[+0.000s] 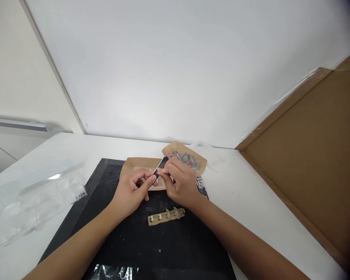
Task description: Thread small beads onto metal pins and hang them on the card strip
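Note:
My left hand (135,187) holds the lower end of a black nail file (164,161) between thumb and fingers, and the file tilts up to the right. My right hand (179,181) is closed in a pinch against the file's side; whatever its fingertips grip is hidden or too small to make out. Below the hands, on a black mat (163,252), lies a tan strip (155,222) with several small metal holders. Clear nail tips (177,212) stand up on some of them. Directly behind the hands sits a brown paper tray (128,165), partly covered by them.
A second paper tray (203,165), farther back, contains many small pink and green wrapped pieces (186,158). At left on the white table (268,217) lies a clear plastic compartment case (35,210). A cardboard panel (309,155) stands at right, and a white wall (169,70) rises behind.

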Available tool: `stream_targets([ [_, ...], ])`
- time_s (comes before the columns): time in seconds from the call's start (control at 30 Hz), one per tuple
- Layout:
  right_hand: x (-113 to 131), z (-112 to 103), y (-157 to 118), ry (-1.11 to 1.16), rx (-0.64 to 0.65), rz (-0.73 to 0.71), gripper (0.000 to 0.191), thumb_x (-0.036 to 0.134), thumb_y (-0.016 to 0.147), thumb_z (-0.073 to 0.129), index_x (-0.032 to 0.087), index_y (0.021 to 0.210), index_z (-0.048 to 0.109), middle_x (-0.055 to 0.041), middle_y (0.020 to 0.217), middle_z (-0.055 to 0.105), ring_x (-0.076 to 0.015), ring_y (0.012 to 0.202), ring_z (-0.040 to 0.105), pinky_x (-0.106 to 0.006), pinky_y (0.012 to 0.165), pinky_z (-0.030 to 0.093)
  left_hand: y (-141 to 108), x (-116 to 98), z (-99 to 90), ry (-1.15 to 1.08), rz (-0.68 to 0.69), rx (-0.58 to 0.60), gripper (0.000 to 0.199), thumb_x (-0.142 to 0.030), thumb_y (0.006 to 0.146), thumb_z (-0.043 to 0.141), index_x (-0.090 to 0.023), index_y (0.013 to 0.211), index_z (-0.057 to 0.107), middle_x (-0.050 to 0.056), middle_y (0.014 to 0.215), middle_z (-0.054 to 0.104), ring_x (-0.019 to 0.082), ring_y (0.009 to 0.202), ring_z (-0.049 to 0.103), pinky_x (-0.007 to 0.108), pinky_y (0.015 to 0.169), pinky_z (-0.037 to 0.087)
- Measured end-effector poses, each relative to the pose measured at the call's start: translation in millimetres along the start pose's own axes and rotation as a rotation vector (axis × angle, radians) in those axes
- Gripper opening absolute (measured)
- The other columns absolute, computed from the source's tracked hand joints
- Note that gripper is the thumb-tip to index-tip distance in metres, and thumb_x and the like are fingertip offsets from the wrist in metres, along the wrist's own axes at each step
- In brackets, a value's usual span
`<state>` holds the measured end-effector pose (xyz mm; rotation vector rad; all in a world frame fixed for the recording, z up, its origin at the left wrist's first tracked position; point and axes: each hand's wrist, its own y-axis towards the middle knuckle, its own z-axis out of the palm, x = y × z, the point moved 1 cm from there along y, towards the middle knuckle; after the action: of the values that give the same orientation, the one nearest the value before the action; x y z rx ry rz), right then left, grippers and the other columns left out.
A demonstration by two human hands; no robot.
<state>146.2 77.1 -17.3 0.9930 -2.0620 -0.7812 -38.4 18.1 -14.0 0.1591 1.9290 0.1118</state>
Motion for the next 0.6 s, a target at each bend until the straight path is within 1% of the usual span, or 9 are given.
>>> stream_targets([
  [0.03,-0.4,0.4,0.3,-0.01,-0.005,0.001,0.021,0.02,0.101,0.06,0.022,0.081,0.058,-0.0032,0.081,0.062,-0.0182,0.073,0.059,-0.032,0.067,0.045,0.2,-0.2,-0.3,0.008,-0.004,-0.002,0.031,-0.045,0.097,0.062,-0.017,0.097,0.076,0.001,0.081,0.076,0.007,0.046,0.061,0.019,0.047,0.042],
  [0.13,-3.0,0.1,1.7,-0.038,-0.082,0.042,0.02,0.021,0.102,0.059,0.022,0.082,0.059,-0.0039,0.08,0.063,-0.0198,0.077,0.061,-0.033,0.071,0.046,0.7,0.5,-1.3,0.01,-0.023,-0.014,0.031,-0.045,0.097,0.063,-0.017,0.095,0.075,0.001,0.078,0.077,0.007,0.045,0.06,0.018,0.045,0.041],
  [0.27,-4.8,0.0,3.1,0.009,0.004,0.005,0.022,0.022,0.103,0.059,0.022,0.081,0.058,-0.0031,0.081,0.062,-0.0183,0.075,0.059,-0.033,0.068,0.045,1.5,3.7,-1.9,0.004,-0.017,-0.012,0.03,-0.046,0.096,0.064,-0.017,0.096,0.074,0.002,0.082,0.079,0.007,0.044,0.06,0.018,0.045,0.041],
  [0.37,-6.1,-1.6,3.3,-0.029,-0.053,0.038,0.023,0.023,0.104,0.058,0.022,0.081,0.059,-0.0034,0.079,0.061,-0.0193,0.078,0.06,-0.033,0.071,0.046,2.6,6.4,-2.3,-0.011,-0.017,-0.019,0.03,-0.046,0.096,0.064,-0.018,0.097,0.074,0.003,0.088,0.08,0.008,0.045,0.061,0.02,0.047,0.043],
  [0.5,-6.8,-0.4,2.9,0.015,0.043,0.006,0.023,0.024,0.104,0.058,0.022,0.081,0.059,-0.003,0.082,0.062,-0.0175,0.074,0.059,-0.032,0.071,0.046,3.8,7.5,-2.7,-0.008,-0.024,-0.018,0.032,-0.048,0.096,0.064,-0.019,0.1,0.075,0.003,0.089,0.08,0.009,0.046,0.062,0.021,0.047,0.044],
  [0.6,-7.1,-0.3,3.3,-0.017,-0.051,0.029,0.023,0.023,0.104,0.058,0.022,0.081,0.06,-0.0038,0.081,0.063,-0.0188,0.077,0.06,-0.033,0.073,0.047,3.8,6.3,-3.0,-0.024,-0.027,-0.023,0.034,-0.049,0.096,0.064,-0.018,0.104,0.075,0.003,0.088,0.08,0.009,0.046,0.062,0.021,0.049,0.046],
])
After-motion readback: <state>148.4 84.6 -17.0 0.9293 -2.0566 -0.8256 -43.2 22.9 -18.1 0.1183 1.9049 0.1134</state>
